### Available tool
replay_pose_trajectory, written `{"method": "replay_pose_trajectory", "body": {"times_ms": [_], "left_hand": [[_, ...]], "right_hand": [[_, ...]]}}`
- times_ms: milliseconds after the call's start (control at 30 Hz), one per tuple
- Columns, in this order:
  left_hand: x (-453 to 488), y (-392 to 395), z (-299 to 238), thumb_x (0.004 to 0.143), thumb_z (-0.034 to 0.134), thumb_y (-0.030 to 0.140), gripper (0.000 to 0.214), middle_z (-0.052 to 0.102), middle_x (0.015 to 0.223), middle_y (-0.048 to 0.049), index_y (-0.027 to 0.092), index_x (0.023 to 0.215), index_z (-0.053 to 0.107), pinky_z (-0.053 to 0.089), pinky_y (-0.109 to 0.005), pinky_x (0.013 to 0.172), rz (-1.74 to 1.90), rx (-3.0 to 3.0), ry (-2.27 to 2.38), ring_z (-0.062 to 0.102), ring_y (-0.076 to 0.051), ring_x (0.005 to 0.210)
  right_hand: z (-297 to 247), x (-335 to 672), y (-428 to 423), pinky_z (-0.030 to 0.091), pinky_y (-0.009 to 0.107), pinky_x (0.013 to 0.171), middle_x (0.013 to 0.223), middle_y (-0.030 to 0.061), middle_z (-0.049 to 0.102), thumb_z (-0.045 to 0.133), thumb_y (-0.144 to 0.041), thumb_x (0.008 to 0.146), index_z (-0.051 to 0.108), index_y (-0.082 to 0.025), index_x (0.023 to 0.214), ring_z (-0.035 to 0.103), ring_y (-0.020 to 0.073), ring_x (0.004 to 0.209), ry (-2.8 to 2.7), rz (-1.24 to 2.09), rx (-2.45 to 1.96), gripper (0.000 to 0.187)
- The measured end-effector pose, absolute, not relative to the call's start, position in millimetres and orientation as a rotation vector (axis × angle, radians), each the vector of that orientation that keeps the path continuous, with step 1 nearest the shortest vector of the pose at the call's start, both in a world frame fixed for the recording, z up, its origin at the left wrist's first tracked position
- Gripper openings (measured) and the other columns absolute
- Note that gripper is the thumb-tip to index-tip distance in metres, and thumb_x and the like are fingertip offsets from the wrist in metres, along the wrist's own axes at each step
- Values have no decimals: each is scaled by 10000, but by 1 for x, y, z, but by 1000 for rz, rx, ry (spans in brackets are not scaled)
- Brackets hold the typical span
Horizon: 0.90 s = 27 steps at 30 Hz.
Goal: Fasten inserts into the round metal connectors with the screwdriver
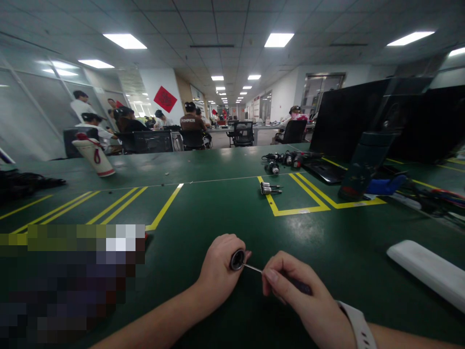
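Observation:
My left hand (pixel 220 265) is wrapped round a dark cylindrical part whose round, hollow end (pixel 237 260) faces me with a shiny rim. Between the fingers of my right hand (pixel 296 280) is a screwdriver (pixel 254 268) with a thin metal shaft and a dark handle. Its shaft points left, and the tip is at the rim of the cylindrical part; whether it goes inside I cannot tell. Both hands are just above the green table (pixel 203 208). Beyond them, a pair of silver metal pieces with thin prongs (pixel 268 189) lies on yellow tape.
Dark cylindrical parts (pixel 273 167) lie farther back. A dark bottle (pixel 368 167) and black monitors (pixel 350 116) stand at the right, with a white oblong object (pixel 432 272) nearer. A pixelated object (pixel 72 291) covers the near left; a white tumbler (pixel 95 155) is behind it. People sit beyond the table.

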<state>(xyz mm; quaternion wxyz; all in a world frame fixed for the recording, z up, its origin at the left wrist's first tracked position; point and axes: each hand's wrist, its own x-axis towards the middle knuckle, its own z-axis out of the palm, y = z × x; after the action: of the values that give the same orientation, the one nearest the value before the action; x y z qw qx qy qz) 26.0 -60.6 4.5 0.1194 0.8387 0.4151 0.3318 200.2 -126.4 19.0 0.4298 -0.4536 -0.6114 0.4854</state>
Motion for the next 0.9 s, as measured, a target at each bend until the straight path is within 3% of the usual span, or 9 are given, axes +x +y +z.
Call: {"method": "replay_pose_trajectory", "body": {"times_ms": [333, 600, 900], "left_hand": [[27, -62, 10, 769, 570, 241, 226, 465, 599, 37, 206, 599, 426, 380, -252, 559, 988, 2279, 1112, 475, -137, 592], [27, -61, 8, 769, 560, 202, 216, 475, 595, 33, 201, 591, 437, 378, -263, 573, 988, 2351, 1249, 491, -149, 602], [26, -61, 10, 753, 598, 211, 219, 463, 605, 39, 196, 603, 439, 370, -242, 557, 999, 2231, 1092, 470, -131, 597]], "right_hand": [[11, 198, -122, 310, 251, 528, 660, 0, 529, 514, -391, 866, 547, -162, 729, 404, 109, 561, -1298, 1417, -961, 269], [19, 200, -126, 335, 266, 563, 645, -7, 504, 498, -424, 866, 575, -175, 696, 434, 131, 596, -1480, 1221, -1159, 311], [11, 200, -125, 337, 258, 555, 682, 0, 536, 480, -397, 888, 566, -176, 737, 431, 122, 594, -1426, 1289, -1041, 281]]}}
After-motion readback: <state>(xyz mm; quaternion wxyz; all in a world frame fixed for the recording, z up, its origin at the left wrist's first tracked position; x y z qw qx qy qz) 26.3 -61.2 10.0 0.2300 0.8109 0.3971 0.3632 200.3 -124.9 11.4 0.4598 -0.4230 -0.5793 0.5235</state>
